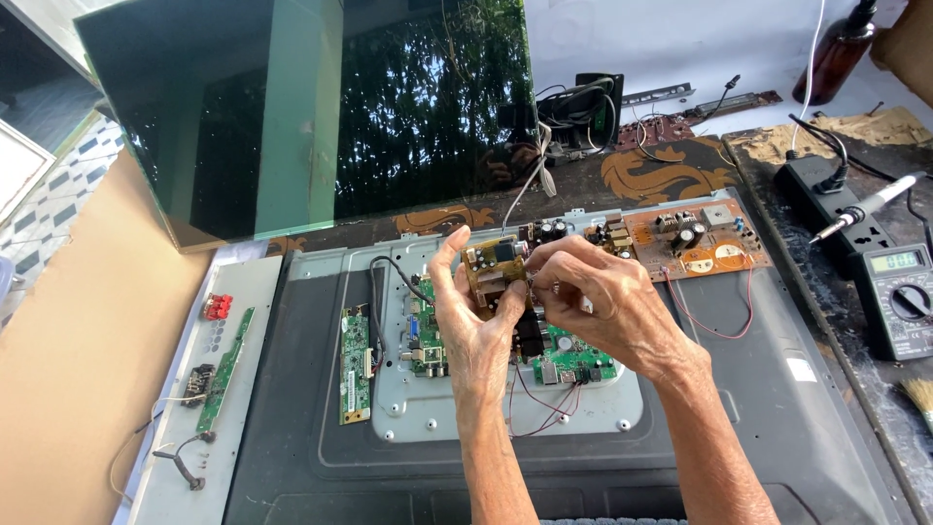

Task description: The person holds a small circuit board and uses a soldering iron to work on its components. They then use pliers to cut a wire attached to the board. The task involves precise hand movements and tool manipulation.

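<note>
**Small board held for inspection**

Above the opened television back [292, 408], the left hand [471, 326] gripped a small tan circuit board [494, 269] by its edges. The right hand [593, 297] pinched its right side. Edge-only contact appeared advisable, avoiding strain on attached wires [535, 399].

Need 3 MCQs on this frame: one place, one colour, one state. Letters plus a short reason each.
1. Where does the multimeter lie?
A. at the right edge of the bench
B. on the leaning glass panel
C. on the strip at the left

2. What colour is the connector block on the left strip?
A. blue
B. red
C. yellow

3. How is the small tan circuit board placed?
A. screwed flat to the metal plate
B. lying on the floor
C. lifted and held by both hands

Answers:
1 A: it sits right of the opened television back, near the soldering iron.
2 B: it is plainly red.
3 C: the left hand and right hand grip it above the green board.
</note>
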